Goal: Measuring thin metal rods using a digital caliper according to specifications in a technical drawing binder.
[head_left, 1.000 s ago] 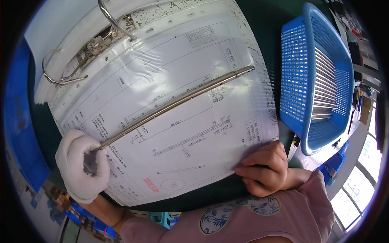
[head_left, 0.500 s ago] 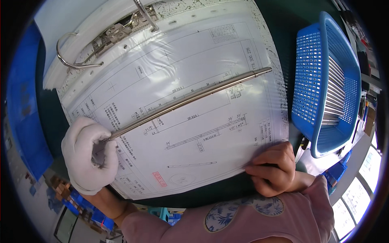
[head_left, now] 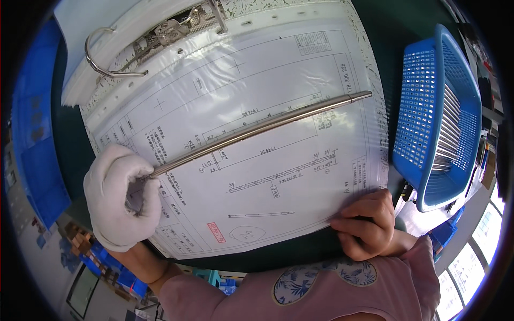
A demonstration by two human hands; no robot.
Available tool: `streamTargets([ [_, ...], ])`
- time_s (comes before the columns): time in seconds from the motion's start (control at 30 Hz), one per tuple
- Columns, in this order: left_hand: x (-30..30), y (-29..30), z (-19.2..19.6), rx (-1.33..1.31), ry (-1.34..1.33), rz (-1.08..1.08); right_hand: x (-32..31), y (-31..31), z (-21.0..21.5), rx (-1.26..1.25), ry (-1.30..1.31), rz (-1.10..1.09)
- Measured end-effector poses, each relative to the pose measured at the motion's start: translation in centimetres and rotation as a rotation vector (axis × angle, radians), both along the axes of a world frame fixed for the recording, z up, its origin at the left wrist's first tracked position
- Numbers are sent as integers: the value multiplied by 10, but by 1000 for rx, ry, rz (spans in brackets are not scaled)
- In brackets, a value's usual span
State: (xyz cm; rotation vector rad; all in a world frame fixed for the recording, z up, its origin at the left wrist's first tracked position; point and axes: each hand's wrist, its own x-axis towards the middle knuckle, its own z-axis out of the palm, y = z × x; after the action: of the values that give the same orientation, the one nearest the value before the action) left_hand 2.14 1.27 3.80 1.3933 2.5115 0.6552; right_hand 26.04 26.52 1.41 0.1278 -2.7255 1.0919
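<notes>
My left hand [head_left: 122,197], in a white glove, grips one end of a long thin metal rod [head_left: 262,128]. The rod lies slantwise across a technical drawing sheet in a clear sleeve [head_left: 241,166], its far end up at the right. My right hand [head_left: 367,222], bare, is curled on the lower right corner of the sheet, pressing it down; whether it holds something small I cannot tell. The sheet belongs to an open ring binder [head_left: 144,45] whose metal rings stand at the upper left.
A blue plastic basket [head_left: 436,115] holding several similar metal rods stands at the right on the dark green table [head_left: 396,32]. Blue bins [head_left: 35,139] line the left edge. The table's near edge runs just below the sheet.
The view has shifted slightly, so binder and basket sit a little further right in the picture. Both hands keep their hold; the rod stays across the drawing.
</notes>
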Motion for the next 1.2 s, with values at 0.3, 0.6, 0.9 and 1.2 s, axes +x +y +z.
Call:
streamTargets([
  [0.3, -1, 1, -1, -6, 3, -2, -1, 1, 1, 4, -2, -2],
  [0.6, 1, -4, 1, -7, 36, 41, -4, -1, 4, -7, -15, 35],
  [0.9, -4, -9, -4, -3, 1, 44, -3, 2, 7, 12, -98, 52],
  [1.2, 0, 3, -12, 151, 57, -64, -2, 3, 2, -6, -74, 99],
])
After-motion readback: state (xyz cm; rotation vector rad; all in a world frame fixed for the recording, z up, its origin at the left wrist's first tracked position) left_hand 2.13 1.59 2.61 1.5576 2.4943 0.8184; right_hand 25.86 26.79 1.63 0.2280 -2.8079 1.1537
